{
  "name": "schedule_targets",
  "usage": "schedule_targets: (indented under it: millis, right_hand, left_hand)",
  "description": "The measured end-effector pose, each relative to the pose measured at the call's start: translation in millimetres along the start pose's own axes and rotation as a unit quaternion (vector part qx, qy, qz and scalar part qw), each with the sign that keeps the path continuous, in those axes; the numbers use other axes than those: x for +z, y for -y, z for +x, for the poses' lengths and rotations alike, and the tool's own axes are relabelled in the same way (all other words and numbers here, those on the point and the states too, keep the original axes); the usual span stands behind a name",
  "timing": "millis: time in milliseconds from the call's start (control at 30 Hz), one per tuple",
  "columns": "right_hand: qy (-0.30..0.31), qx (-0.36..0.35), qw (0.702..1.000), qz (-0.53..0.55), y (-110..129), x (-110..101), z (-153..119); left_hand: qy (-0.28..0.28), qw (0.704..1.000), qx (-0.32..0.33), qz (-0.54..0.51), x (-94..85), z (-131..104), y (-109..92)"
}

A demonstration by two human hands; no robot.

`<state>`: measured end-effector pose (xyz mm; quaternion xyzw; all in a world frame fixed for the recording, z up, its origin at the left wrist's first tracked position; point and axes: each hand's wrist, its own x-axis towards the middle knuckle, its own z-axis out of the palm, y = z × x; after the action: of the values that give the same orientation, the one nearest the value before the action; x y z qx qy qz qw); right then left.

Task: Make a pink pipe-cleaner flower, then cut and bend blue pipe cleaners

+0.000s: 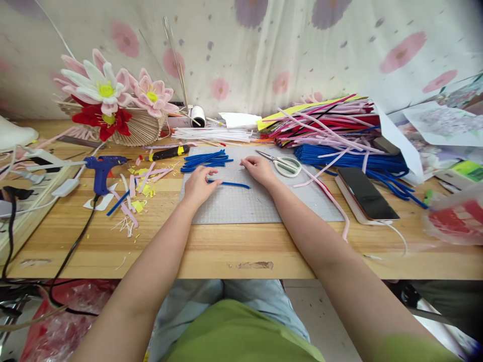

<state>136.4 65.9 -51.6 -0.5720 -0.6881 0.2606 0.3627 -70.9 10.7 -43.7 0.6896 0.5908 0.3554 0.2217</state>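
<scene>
On the grey cutting mat point(211, 213), my left hand point(198, 188) has its thumb and index finger apart. Its thumb is at one end of a single blue pipe cleaner point(236, 185) that lies on the mat; whether it touches is hard to tell. Just behind that hand is a pile of short blue pipe cleaners point(207, 159). My right hand point(259, 170) is over the middle of the mat, fingers curled together; anything between them is hidden. Close by on its right lie scissors point(287, 167) with pale green handles, tips pointing away to the left.
A blue glue gun point(101, 171) stands at left near yellow and pink scraps point(145, 183). Behind are a utility knife point(169, 153) and fuzzy flowers point(107, 93). At right lie bundled blue pipe cleaners point(347, 159), mixed coloured ones point(324, 123) and a phone point(366, 193) with a cable.
</scene>
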Motion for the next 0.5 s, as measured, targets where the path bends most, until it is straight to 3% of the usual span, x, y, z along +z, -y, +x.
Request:
schedule_targets:
  millis: [167, 233, 367, 500]
  right_hand:
    - [-0.113, -0.134, 0.976, -0.129, 8.0, -7.1, -7.5]
    - [-0.067, -0.187, 0.966, -0.167, 19.0, -9.0, -13.5]
    - [0.102, -0.225, 0.94, -0.233, 38.1, -3.9, -23.4]
    - [0.084, -0.176, 0.962, -0.191, 42.1, 4.1, -25.5]
  left_hand:
    - [0.037, 0.991, 0.066, 0.114, -5.0, 1.3, 7.7]
    - [0.027, 0.986, 0.09, 0.139, -5.1, 0.3, 4.2]
    - [-0.002, 0.979, 0.128, 0.156, -7.1, -1.9, -4.4]
    - [-0.017, 0.989, 0.106, 0.102, -8.7, -3.1, -5.7]
